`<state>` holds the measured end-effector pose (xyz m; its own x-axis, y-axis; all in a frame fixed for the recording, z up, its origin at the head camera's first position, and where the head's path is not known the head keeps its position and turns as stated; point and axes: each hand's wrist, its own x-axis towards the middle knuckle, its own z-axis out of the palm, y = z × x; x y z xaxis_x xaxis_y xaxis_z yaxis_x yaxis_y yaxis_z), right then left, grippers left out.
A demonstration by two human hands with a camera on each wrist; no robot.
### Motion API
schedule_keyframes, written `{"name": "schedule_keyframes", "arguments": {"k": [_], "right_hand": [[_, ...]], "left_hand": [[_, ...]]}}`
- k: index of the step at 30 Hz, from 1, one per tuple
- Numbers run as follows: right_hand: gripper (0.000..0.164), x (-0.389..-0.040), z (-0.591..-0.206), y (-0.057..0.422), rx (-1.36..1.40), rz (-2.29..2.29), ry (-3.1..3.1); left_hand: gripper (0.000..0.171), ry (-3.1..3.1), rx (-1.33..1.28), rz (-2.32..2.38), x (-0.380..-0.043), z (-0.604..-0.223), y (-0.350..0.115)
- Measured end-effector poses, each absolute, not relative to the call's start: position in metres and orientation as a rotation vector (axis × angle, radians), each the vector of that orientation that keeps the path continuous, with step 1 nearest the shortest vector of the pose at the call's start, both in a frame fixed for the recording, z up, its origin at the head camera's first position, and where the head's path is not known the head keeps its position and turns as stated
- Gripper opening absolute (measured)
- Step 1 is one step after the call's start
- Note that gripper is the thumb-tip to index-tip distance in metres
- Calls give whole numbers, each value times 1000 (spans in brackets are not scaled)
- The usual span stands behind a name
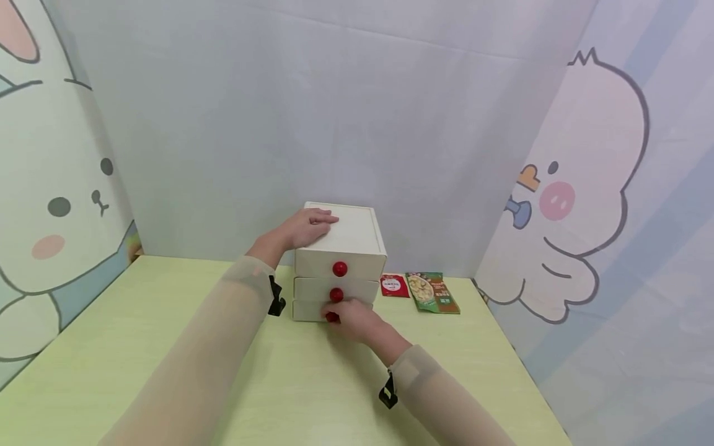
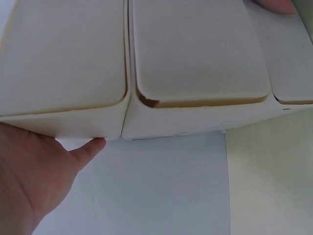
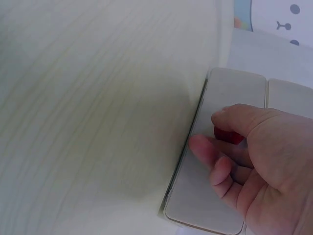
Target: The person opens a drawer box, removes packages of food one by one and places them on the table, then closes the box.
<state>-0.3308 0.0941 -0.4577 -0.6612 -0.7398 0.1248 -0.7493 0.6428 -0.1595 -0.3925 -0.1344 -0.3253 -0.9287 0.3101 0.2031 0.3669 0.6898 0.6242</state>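
A white three-drawer box (image 1: 351, 232) with round red knobs stands near the back of the table. My left hand (image 1: 308, 228) rests on its top at the left, fingers laid out flat. In the left wrist view the thumb of the left hand (image 2: 36, 166) presses against the box's side wall (image 2: 181, 120). With thumb and fingers, my right hand (image 1: 357, 319) pinches the red knob (image 3: 228, 135) of the bottom drawer (image 3: 234, 88). That drawer looks closed. Above it are the middle knob (image 1: 336, 294) and the top knob (image 1: 339, 269).
Right of the box, a small red packet (image 1: 395, 285) and a green-brown food packet (image 1: 433, 292) lie flat on the pale yellow-green table (image 1: 301, 390). A grey cloth (image 1: 223, 136) hangs close behind the box. Printed cartoon curtains (image 1: 591, 186) flank both sides.
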Motion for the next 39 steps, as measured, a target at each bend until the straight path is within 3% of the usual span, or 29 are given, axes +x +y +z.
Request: {"name": "schedule_keyframes", "arguments": {"k": [20,39], "right_hand": [[7,-316,-452,95,1342,203,-2769],[14,-279,-454,115,1437,219,-2763]], "left_hand": [[50,-2806,-530,-1081,-392,-323,-140],[49,-2765,-541,-1099,-392,-328,-131]]}}
